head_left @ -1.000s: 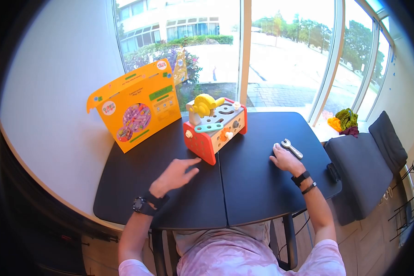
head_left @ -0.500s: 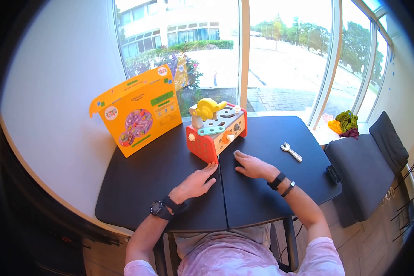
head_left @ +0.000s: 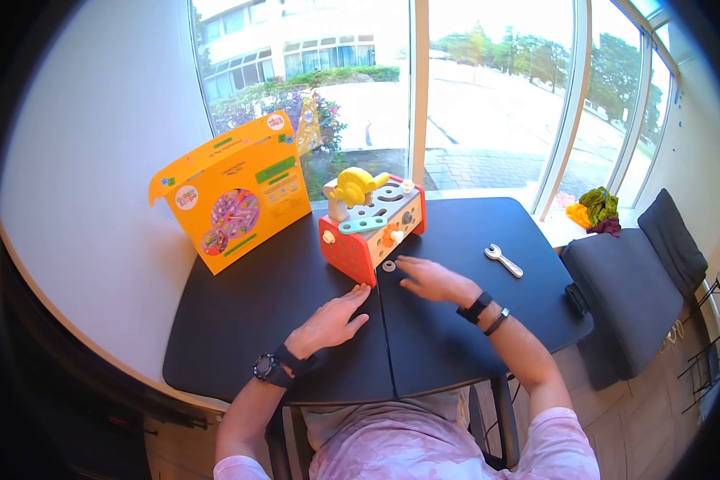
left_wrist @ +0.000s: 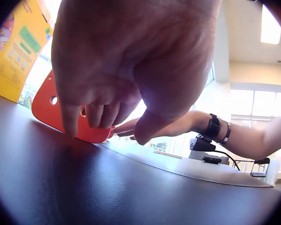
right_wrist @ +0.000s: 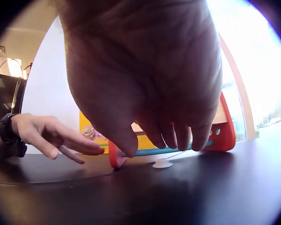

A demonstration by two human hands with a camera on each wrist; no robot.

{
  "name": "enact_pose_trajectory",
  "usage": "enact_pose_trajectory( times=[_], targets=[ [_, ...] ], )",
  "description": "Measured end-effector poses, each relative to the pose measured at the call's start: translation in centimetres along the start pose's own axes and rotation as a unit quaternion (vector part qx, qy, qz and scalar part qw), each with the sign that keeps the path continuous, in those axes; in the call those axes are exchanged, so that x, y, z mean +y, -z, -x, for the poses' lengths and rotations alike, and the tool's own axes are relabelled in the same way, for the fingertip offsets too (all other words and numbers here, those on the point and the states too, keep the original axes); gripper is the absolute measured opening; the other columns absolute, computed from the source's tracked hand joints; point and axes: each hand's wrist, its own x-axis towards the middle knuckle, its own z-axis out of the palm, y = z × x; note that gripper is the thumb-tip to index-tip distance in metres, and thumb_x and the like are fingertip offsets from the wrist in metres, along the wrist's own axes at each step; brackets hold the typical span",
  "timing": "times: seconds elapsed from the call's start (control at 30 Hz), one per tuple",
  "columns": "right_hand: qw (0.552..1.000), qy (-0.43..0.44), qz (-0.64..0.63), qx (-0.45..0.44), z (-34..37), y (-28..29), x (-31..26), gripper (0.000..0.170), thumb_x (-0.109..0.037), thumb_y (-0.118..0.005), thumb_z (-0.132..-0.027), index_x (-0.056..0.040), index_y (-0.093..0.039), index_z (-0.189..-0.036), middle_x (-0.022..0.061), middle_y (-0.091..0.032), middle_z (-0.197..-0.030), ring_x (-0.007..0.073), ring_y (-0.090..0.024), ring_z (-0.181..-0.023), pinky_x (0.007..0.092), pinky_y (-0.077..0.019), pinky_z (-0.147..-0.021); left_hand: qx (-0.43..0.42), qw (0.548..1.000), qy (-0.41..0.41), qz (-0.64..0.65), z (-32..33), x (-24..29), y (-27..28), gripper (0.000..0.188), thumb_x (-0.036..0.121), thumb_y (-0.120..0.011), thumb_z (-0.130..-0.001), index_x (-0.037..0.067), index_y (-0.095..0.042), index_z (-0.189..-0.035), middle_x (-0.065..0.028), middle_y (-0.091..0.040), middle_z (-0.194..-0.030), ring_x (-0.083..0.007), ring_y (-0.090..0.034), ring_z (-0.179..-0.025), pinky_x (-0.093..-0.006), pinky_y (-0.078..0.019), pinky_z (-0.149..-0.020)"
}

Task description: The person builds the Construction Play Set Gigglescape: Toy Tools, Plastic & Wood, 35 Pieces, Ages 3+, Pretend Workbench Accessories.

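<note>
A toy workbench (head_left: 376, 228) with red end panels, a yellow saw-like piece, a teal strip and an orange gear stands mid-table. My left hand (head_left: 328, 322) reaches its near corner, with loosely extended fingertips at the foot of the red end panel (left_wrist: 49, 105). Just right of that corner, a small whitish ring-shaped piece (head_left: 389, 266) lies on the table; the right wrist view shows it as a flat flanged disc (right_wrist: 162, 163). Right beside it hovers my right hand (head_left: 436, 282), palm down, fingers relaxed and nothing gripped. A white toy wrench (head_left: 504, 261) lies farther right.
An orange toy box (head_left: 240, 192) stands open at the back left of the black table (head_left: 472, 352), against the wall. A dark case (head_left: 578, 299) sits at the table's right edge. Beyond it are a grey chair (head_left: 628, 296) and colourful cloths (head_left: 598, 212).
My right hand has swept left from beside the wrench to the workbench, leaving the ring-shaped piece on the table there. My left hand has moved forward and right to the red panel's corner.
</note>
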Motion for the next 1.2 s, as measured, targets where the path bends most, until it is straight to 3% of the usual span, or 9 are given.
enact_pose_trajectory(
  times=[0.13,0.3,0.4,0.53,0.57,0.77,0.87,1.07,1.2],
  targets=[
    [0.987,-0.121,0.106,0.02,2.9,3.0,6.1,0.036,-0.019,-0.065,-0.106,0.0017,-0.07,-0.135,0.0238,-0.069,-0.139,0.0397,-0.067,-0.13,0.0491,-0.0563,-0.111,0.002,1.0,-0.002,-0.018,1.7,-1.5,0.4,0.065,0.02,-0.064,-0.108,-0.006,-0.043,-0.164,-0.0279,-0.044,-0.171,-0.0376,-0.043,-0.159,-0.0435,-0.0384,-0.131],
    [0.89,-0.345,0.265,0.139,8.0,3.6,12.2,0.023,-0.014,-0.068,-0.099,0.0002,-0.077,-0.115,0.0221,-0.072,-0.121,0.0415,-0.069,-0.115,0.0494,-0.0587,-0.104,0.001,0.999,0.041,-0.013,3.3,-2.1,1.2,0.066,0.022,-0.064,-0.109,-0.006,-0.043,-0.165,-0.0265,-0.045,-0.171,-0.0374,-0.042,-0.16,-0.0434,-0.0382,-0.131],
    [0.915,-0.328,0.225,0.072,8.9,3.4,13.3,0.023,-0.019,-0.073,-0.099,-0.0014,-0.082,-0.11,0.0237,-0.072,-0.121,0.0467,-0.071,-0.11,0.0528,-0.0604,-0.102,0.001,0.999,0.04,-0.015,3.6,-2.4,1.2,0.066,0.022,-0.064,-0.109,-0.005,-0.043,-0.165,-0.0263,-0.045,-0.171,-0.0376,-0.042,-0.16,-0.0435,-0.0381,-0.131],
    [0.974,-0.177,0.123,0.074,8.0,4.3,8.7,0.028,-0.028,-0.076,-0.098,-0.0007,-0.082,-0.102,0.0219,-0.078,-0.103,0.0416,-0.073,-0.107,0.0498,-0.06,-0.096,-0.001,0.999,0.034,-0.017,3.4,-2.5,1.1,0.066,0.023,-0.064,-0.109,-0.005,-0.044,-0.165,-0.0264,-0.045,-0.171,-0.0377,-0.042,-0.16,-0.0435,-0.0381,-0.131],
    [0.981,-0.149,0.103,0.062,7.5,4.4,8.1,0.028,-0.028,-0.079,-0.096,0.0003,-0.079,-0.094,0.0202,-0.079,-0.098,0.0402,-0.073,-0.105,0.0497,-0.0592,-0.092,0.0,0.999,0.032,-0.012,3.4,-2.4,1.0,0.066,0.023,-0.065,-0.108,-0.006,-0.044,-0.164,-0.0264,-0.045,-0.171,-0.0378,-0.042,-0.16,-0.0434,-0.0381,-0.131],
    [0.977,-0.146,0.06,0.14,5.9,3.2,6.2,0.029,-0.027,-0.086,-0.091,-0.0001,-0.075,-0.097,0.0206,-0.078,-0.097,0.0428,-0.074,-0.101,0.0516,-0.0589,-0.09,0.008,1.0,0.021,-0.006,3.3,-1.8,1.0,0.066,0.022,-0.065,-0.108,-0.005,-0.045,-0.164,-0.0265,-0.046,-0.17,-0.0384,-0.043,-0.159,-0.0432,-0.0387,-0.131],
    [0.972,-0.19,0.096,0.104,5.1,2.5,6.3,0.027,-0.023,-0.083,-0.092,-0.0013,-0.075,-0.104,0.0215,-0.078,-0.098,0.0435,-0.074,-0.101,0.0527,-0.0588,-0.089,0.01,1.0,0.02,-0.009,3.4,-2.0,0.9,0.066,0.022,-0.065,-0.108,-0.005,-0.045,-0.164,-0.0265,-0.046,-0.17,-0.0387,-0.044,-0.159,-0.0434,-0.0389,-0.131],
    [0.973,-0.176,0.059,0.135,4.1,2.0,4.8,0.014,-0.006,-0.068,-0.093,-0.002,-0.077,-0.103,0.0219,-0.077,-0.1,0.0444,-0.073,-0.103,0.055,-0.0585,-0.094,0.015,1.0,0.022,-0.007,3.4,-2.1,1.1,0.064,0.022,-0.066,-0.108,-0.004,-0.047,-0.163,-0.027,-0.048,-0.168,-0.0394,-0.045,-0.158,-0.0442,-0.0398,-0.13],
    [0.982,-0.082,0.066,0.157,2.4,1.0,5.9,0.025,0.002,-0.065,-0.089,-0.0029,-0.081,-0.107,0.022,-0.078,-0.102,0.0444,-0.074,-0.104,0.0542,-0.0587,-0.096,0.011,1.0,0.024,-0.002,3.2,-1.9,0.9,0.064,0.022,-0.066,-0.108,-0.004,-0.048,-0.163,-0.0271,-0.049,-0.168,-0.0395,-0.045,-0.157,-0.0443,-0.0399,-0.13]
  ],
)
